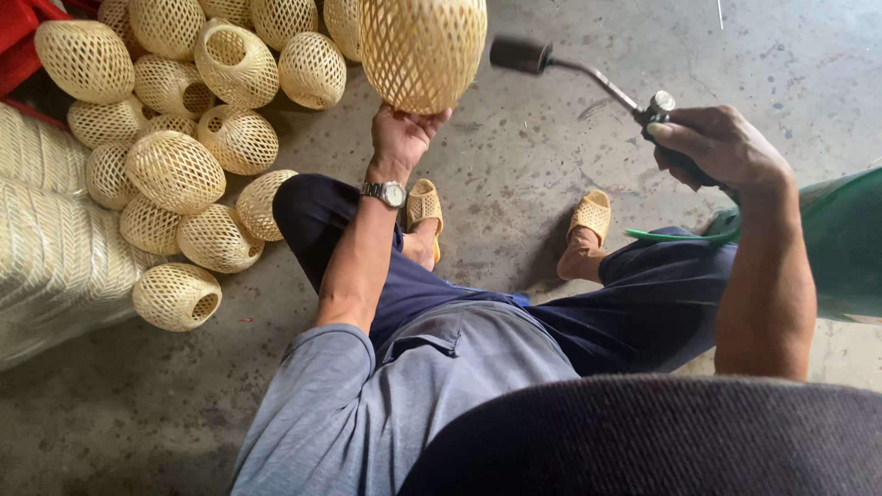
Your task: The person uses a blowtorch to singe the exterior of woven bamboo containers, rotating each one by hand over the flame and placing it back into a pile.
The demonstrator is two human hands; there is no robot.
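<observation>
Singeing step. The left hand [401, 135] grips a woven basket [422, 50] from below, raised over the concrete floor [514, 156]; the right hand [717, 142] is closed around a gas torch [588, 78], nozzle just beside the basket. Likely next: steady turning, nozzle kept close without touching.

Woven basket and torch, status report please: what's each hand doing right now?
Left hand grips woven basket from below, held up. Right hand holds torch, nozzle beside basket, apart. Basket pile on floor at left, clear of both.
</observation>
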